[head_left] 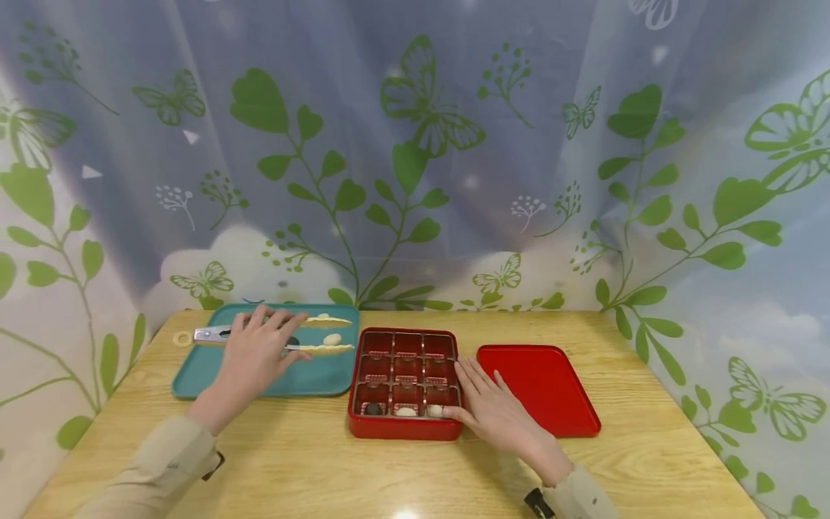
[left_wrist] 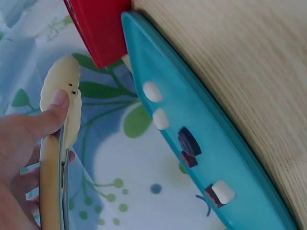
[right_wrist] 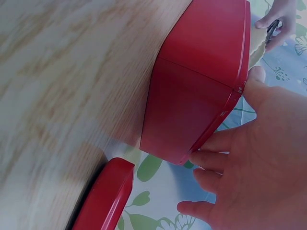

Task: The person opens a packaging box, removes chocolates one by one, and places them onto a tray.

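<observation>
My left hand [head_left: 259,342] grips a pair of tongs [head_left: 210,334] with cream scalloped ends, above the teal tray [head_left: 214,378]. The tong arms stand apart in the head view. On the tray lie white pieces [left_wrist: 160,119] and dark brown pieces [left_wrist: 189,142], perhaps chocolates; a white piece [head_left: 332,339] shows between the tong ends. My right hand [head_left: 496,407], fingers fairly straight, rests against the right rim of a red box [head_left: 405,430] with a clear divided insert. Its front row holds a dark piece [head_left: 372,409] at left, and white pieces [head_left: 406,411] in the middle and at right.
A red lid [head_left: 538,389] lies flat on the wooden table [head_left: 292,461], right of the box and beside my right hand. The teal tray stands close to the box's left side. A patterned curtain [head_left: 363,180] hangs behind the table.
</observation>
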Motion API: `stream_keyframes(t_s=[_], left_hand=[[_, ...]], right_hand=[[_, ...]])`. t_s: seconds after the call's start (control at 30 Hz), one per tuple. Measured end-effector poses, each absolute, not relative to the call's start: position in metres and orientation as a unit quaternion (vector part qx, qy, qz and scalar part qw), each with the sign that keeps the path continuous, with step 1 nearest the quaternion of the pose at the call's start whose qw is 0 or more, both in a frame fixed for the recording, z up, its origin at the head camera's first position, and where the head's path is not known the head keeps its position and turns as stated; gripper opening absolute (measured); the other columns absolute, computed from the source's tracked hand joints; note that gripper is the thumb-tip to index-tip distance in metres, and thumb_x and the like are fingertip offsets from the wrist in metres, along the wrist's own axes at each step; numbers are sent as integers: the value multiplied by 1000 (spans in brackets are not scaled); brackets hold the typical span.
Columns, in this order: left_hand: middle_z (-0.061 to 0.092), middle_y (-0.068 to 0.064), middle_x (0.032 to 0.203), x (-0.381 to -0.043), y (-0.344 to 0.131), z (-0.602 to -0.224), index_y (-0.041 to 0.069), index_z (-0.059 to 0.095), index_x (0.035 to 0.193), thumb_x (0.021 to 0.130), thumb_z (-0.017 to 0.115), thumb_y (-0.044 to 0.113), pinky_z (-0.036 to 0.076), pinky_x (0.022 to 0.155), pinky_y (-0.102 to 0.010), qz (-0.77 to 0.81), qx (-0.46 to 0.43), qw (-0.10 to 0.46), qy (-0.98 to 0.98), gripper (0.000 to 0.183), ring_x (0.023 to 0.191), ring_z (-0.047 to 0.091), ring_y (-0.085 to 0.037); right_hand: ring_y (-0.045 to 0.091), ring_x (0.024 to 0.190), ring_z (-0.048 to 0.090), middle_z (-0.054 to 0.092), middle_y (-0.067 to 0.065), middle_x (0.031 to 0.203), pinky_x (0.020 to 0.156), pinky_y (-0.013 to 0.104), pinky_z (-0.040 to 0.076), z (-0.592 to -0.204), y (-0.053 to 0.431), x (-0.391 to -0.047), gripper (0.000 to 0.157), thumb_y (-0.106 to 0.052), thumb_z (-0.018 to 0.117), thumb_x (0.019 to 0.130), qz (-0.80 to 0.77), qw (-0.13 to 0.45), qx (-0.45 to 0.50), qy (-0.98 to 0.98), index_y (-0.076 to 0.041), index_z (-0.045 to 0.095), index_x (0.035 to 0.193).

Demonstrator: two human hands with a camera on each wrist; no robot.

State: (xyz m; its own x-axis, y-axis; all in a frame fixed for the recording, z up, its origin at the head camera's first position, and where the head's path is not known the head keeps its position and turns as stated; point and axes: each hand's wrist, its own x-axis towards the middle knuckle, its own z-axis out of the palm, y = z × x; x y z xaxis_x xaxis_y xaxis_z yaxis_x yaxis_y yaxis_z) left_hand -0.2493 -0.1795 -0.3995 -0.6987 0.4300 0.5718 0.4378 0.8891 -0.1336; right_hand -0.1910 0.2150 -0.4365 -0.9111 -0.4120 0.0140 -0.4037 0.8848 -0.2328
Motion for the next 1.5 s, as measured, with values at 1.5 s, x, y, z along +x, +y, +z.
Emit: stream_keyframes(t_s=[1.5], left_hand=[[71,12,121,-214,-76,-365,32,78,113,84,83,23,43,107,-36,322,-432,232,-810,31,123,57,-15]], right_hand=[[34,155,14,18,17,167,120,62,19,-438,215,-192,84,-56,47,102,-111,13,-212,971,0,24,160]])
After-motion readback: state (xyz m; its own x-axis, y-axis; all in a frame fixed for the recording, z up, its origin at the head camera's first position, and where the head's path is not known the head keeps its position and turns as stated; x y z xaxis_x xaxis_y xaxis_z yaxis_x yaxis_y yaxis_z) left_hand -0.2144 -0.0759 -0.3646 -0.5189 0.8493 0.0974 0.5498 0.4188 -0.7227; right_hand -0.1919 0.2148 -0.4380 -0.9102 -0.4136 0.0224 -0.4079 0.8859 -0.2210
